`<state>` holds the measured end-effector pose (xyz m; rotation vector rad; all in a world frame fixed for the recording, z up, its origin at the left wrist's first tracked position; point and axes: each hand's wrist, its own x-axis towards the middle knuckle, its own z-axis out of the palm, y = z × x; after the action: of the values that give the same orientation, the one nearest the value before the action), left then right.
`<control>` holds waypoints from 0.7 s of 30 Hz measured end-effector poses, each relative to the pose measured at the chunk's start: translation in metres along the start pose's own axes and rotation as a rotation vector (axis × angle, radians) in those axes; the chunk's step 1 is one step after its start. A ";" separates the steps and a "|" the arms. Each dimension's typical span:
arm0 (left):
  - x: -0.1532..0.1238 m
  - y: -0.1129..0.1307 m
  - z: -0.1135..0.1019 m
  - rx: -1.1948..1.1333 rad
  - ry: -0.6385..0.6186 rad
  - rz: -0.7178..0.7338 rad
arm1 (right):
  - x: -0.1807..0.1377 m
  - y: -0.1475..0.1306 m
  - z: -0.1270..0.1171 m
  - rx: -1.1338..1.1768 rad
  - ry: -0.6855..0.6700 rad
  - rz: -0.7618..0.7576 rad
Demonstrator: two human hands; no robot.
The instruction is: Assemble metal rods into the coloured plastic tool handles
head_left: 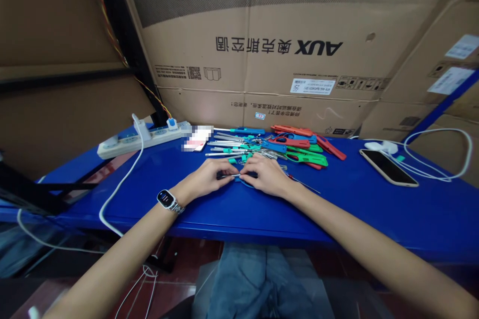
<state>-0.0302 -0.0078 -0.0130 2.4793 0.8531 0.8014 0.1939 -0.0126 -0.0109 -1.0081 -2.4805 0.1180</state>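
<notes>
My left hand [209, 178] and my right hand [266, 174] meet on the blue table [355, 199]. Both are closed on a small blue-handled tool with a thin metal blade [235, 176] that shows between the fingertips. What part each hand grips is mostly hidden by the fingers. A smartwatch [165, 198] sits on my left wrist. Just behind the hands lies a pile of tools [269, 145] with red, green, blue and teal handles and several metal blades.
A white power strip [142, 138] with a white cable lies at the back left. A phone [388, 167] and a white charger cable [434, 159] rest at the right. Large cardboard boxes [262, 35] stand behind the table.
</notes>
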 end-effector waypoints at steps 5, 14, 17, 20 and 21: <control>-0.001 0.005 -0.002 0.071 -0.046 -0.001 | -0.005 -0.001 0.001 0.011 -0.006 0.022; -0.001 0.006 0.000 0.119 -0.076 0.047 | -0.009 -0.002 0.002 0.068 -0.001 0.112; -0.001 0.002 0.001 0.148 -0.084 0.087 | -0.009 -0.003 0.003 0.079 -0.008 0.131; -0.002 0.000 0.002 0.179 -0.086 0.109 | -0.008 -0.004 0.003 0.096 -0.011 0.135; -0.002 0.000 0.002 0.187 -0.085 0.110 | -0.008 -0.004 0.003 0.103 -0.011 0.139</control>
<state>-0.0299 -0.0095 -0.0154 2.7235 0.7994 0.6731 0.1949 -0.0205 -0.0155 -1.1374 -2.3865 0.2931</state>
